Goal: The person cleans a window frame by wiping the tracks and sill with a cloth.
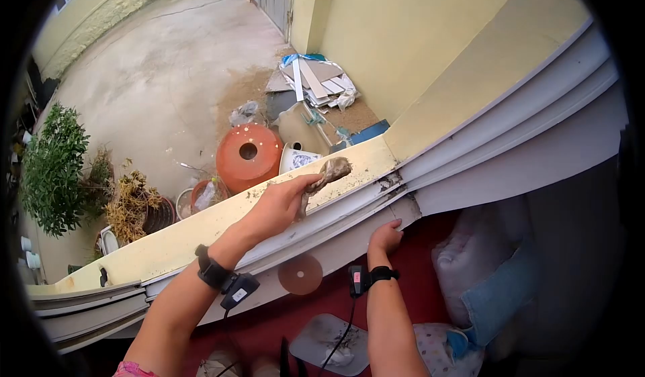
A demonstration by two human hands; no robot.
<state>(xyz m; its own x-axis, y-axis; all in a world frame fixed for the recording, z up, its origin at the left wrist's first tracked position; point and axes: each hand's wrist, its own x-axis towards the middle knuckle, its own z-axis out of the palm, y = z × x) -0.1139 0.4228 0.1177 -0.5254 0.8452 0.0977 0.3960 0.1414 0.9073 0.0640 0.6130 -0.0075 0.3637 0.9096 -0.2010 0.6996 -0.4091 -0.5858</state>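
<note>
My left hand is closed around a crumpled, dirty grey-brown rag. The rag's bunched end sticks out past the fingers, and another bit hangs below the hand. It is held over the pale yellow window ledge, which has dark specks of dirt on it. Lower and to the right, my right hand is beside the inner edge of the white window frame. Its fingers are curled, and nothing shows in them. Each wrist has a black strap with a small device.
Outside lie an orange-red pot, scrap boards and a green plant. Inside, a grey tray with a crumpled white thing rests on a red surface. Wrapped bedding is at the right. A cable hangs from the right wrist device.
</note>
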